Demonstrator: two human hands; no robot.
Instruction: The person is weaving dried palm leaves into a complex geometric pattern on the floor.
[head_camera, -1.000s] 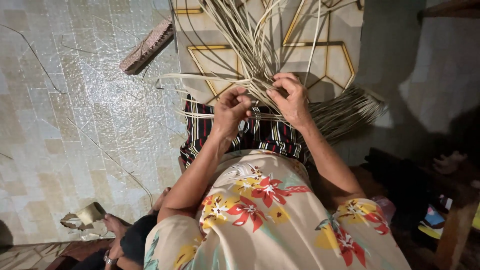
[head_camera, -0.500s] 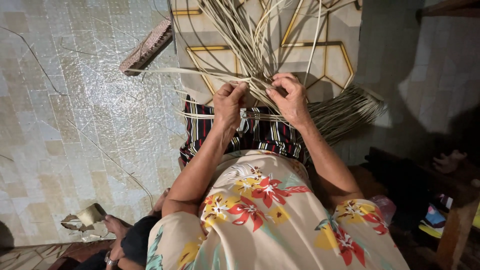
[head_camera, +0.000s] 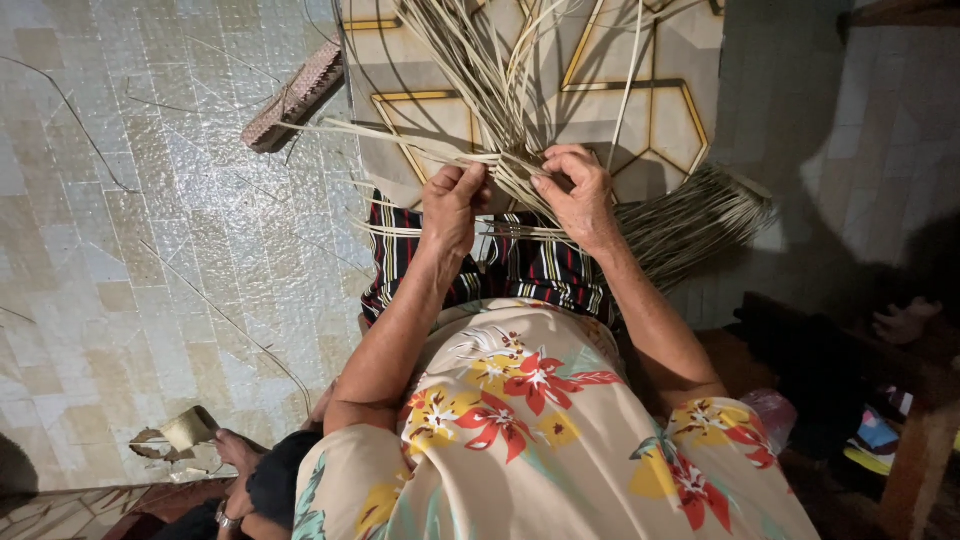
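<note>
Pale reed strips fan upward from the point where both hands meet, gathered into a bunch over the person's lap. Left hand is closed with thumb and fingers pinched on a few strips that run off sideways to the left, low over the floor. Right hand, close beside it with only a small gap between the two, is curled around the gathered neck of the bunch, its fingertips pressed onto the strips. Below the hands a couple of strips lie crosswise on a dark striped cloth with red and pale lines, which covers the lap. Nearer the camera the person wears a beige garment printed with red and yellow flowers. To the right of the right hand a thick brush of darker reed ends spreads out toward the wall. Behind the fanned strips lies a beige mat with gold hexagon outlines. At its left edge a reddish-brown brush-like block lies tilted on the pale tiled floor, where a few thin loose strips are scattered. At the lower left another person's hand, with a watch on the wrist, rests near a folded scrap of leaf. At the far right, in shadow, the corner of a wooden bench carries some coloured items too dim to tell.
</note>
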